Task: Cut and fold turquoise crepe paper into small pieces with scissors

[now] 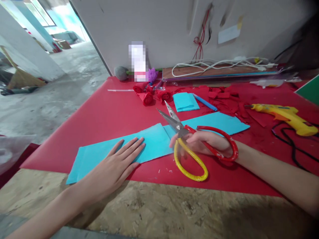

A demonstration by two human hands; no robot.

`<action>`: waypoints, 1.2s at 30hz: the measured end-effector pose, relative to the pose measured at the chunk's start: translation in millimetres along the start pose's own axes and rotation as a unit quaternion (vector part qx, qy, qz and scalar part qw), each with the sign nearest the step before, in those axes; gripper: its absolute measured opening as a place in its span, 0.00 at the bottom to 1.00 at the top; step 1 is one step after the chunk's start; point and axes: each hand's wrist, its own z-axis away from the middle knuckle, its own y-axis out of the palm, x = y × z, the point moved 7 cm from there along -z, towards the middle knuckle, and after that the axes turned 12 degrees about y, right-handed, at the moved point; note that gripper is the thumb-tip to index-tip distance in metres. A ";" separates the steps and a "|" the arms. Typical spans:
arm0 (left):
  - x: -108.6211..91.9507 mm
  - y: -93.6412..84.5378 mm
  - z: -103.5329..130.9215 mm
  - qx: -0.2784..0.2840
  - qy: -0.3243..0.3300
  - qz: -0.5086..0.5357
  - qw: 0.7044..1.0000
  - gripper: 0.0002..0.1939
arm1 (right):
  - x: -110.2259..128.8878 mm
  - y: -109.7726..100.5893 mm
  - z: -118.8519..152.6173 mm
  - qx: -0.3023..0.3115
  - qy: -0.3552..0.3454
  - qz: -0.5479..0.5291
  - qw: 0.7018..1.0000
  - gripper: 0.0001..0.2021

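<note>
My left hand point(126, 159) lies flat, fingers stretched out, on a long folded strip of light blue paper point(156, 137). In my right hand point(203, 141) is a pair of scissors point(179, 127) with one red and one yellow handle. Their blades are parted and point up and to the left, above the table. Beneath the right hand, a second blue strip point(219, 122) stretches to the right and meets the first one. Part of it is hidden by the scissors and hand.
Behind the strips are a folded blue square point(185, 102), a blue pen point(204, 102), red paper roses point(146, 98) and red scraps point(224, 96). A yellow glue gun point(286, 116) with a black cord lies at right. White cable point(199, 68) runs along the wall.
</note>
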 end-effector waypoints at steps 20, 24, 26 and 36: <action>3.7 2.0 1.1 0.006 0.005 0.001 1.000 0.29 | 6.6 -5.6 8.0 -0.033 0.055 -0.045 0.997 0.17; 5.4 2.4 0.7 0.005 0.014 -0.003 1.000 0.30 | 5.4 -4.5 8.0 -0.028 0.060 -0.051 0.997 0.18; 6.0 2.4 1.1 0.003 0.020 -0.007 1.000 0.30 | 4.9 -5.2 8.0 -0.026 0.058 -0.054 0.996 0.18; 6.2 -19.2 -18.7 -0.048 0.036 0.015 0.998 0.18 | -0.9 -9.5 6.7 -0.020 0.058 -0.049 0.997 0.18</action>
